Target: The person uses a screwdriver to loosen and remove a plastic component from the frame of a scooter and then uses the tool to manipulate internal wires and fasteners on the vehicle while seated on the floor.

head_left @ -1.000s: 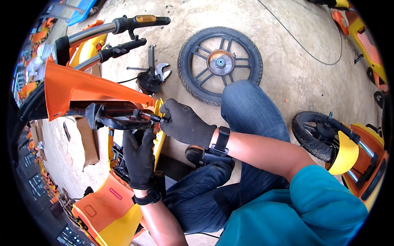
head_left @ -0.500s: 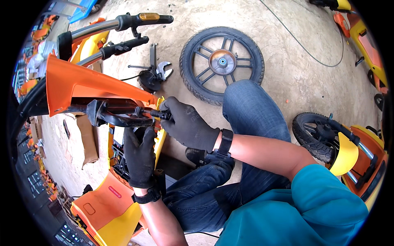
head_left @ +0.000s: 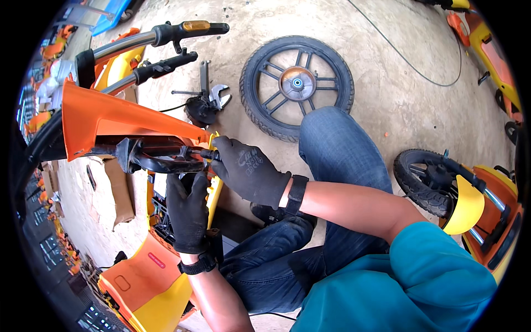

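Observation:
A moped-like vehicle with an orange panel (head_left: 127,116) lies at my left, a black metal bracket (head_left: 166,154) sticking out below the panel. At the bracket's right end, my right hand (head_left: 251,171), in a dark grey glove, pinches a short black cylindrical fitting (head_left: 210,154). Its fingertips are partly hidden behind that hand. My left hand (head_left: 189,216), gloved likewise, is raised just under the bracket with thumb and forefinger apart. I see nothing held in it; its other fingers are mostly hidden. Yellow trim (head_left: 214,202) runs between my hands.
A spoked black wheel (head_left: 337,88) lies flat on the concrete floor ahead. Left of it are an adjustable wrench (head_left: 219,97) and a black hub-like part (head_left: 199,109). A fork (head_left: 127,47) juts out at upper left. Another orange-yellow vehicle (head_left: 487,205) stands at right; cardboard (head_left: 116,193) lies at left.
My right hand has shifted slightly left and down and turned a little, still at the fitting. The left hand stays nearly where it was. The whole view has moved slightly.

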Tool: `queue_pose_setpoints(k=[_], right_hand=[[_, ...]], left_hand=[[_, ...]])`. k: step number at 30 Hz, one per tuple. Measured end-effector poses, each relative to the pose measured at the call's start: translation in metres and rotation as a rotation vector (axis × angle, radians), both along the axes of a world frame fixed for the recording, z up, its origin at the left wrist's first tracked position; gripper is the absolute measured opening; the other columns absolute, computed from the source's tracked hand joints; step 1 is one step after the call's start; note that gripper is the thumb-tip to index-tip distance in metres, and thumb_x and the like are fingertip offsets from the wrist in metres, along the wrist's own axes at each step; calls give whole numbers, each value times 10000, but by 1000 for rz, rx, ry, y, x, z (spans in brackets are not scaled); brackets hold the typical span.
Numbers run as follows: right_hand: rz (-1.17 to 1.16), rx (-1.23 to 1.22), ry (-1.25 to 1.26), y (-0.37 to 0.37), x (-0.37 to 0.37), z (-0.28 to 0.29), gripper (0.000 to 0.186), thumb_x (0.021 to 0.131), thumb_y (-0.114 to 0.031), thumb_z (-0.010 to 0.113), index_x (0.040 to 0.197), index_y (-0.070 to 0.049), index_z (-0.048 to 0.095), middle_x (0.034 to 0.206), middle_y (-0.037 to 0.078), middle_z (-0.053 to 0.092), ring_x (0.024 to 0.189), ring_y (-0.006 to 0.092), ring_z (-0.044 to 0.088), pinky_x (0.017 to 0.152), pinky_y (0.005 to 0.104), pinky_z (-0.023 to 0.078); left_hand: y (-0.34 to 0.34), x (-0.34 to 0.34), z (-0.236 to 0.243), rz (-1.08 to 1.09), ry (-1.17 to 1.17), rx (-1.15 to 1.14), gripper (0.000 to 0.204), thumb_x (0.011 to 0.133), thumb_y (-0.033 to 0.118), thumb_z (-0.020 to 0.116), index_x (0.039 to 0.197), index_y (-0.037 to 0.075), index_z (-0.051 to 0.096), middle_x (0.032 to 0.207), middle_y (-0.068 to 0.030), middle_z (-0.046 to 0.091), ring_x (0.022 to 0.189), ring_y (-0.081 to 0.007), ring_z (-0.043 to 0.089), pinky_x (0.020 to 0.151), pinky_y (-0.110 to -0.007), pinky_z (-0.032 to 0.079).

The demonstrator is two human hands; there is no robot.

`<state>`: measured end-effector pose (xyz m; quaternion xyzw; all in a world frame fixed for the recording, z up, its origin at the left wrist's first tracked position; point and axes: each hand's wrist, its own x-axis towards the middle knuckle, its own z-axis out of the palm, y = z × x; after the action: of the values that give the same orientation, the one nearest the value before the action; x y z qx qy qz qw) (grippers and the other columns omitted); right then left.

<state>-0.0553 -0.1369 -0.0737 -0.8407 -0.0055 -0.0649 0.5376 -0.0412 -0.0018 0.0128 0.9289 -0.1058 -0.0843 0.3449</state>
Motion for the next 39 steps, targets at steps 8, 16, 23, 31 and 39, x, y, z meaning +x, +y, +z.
queue_pose_setpoints(k=[8,16,23,31,39], right_hand=[[132,-119,62,-8,0,8,316,919,-176,566,1120,36,446,781,204,618,649,328,642,518,413,486],[136,414,426,-2,11,-10,311,978,-260,525,871,29,568,683,191,602,604,314,621,514,381,470],[93,-340,19,0,-2,7,241,857,-133,569,1032,25,520,809,163,641,674,268,675,562,355,539],[80,-21,15,-1,3,-5,227,926,-217,577,983,-1,538,700,131,575,525,286,575,496,359,466],[115,375,207,6,12,-29,295,964,-267,553,971,27,542,701,191,597,559,330,605,471,407,438]], left_hand=[[3,-1,2,16,88,-3,291,805,-52,575,1065,52,656,1126,-144,521,986,-272,576,755,-331,495],[5,-4,-4,-32,36,48,323,789,-49,594,1084,69,653,1113,-156,518,1009,-292,565,770,-365,490],[4,-2,3,-32,33,37,247,830,-7,601,1071,41,630,1076,-137,537,898,-235,579,757,-330,482],[10,-1,-3,-146,-84,141,196,856,3,587,1044,33,634,1128,-160,530,987,-280,565,824,-349,471],[11,-2,-2,-192,-83,213,183,851,-17,581,1012,40,645,1168,-179,513,1074,-301,541,867,-388,464]])
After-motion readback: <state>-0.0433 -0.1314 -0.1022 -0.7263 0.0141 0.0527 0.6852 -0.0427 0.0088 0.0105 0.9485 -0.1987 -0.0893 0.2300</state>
